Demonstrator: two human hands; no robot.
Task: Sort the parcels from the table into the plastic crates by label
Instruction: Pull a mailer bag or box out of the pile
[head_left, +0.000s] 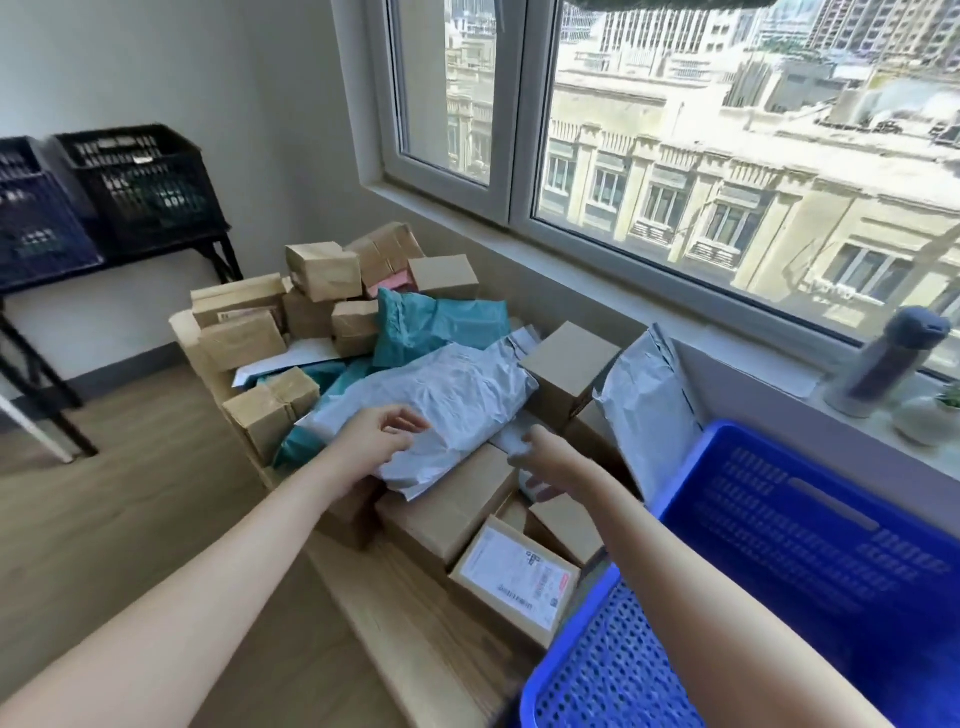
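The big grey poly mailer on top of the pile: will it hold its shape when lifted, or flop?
Probably floppy: the grey poly mailer is wrinkled and drapes over the cardboard box beneath it. Likely light for its size, since it looks soft and only slightly bulged. Its smooth film may slip, so a firm pinch seems safer.

Inventory: 3 plastic crates (691, 447); 2 grey mailer bags (452, 395); at least 2 teal mailer bags (436, 322); over a dozen cardboard boxes (566, 364); 1 flask (893, 358).
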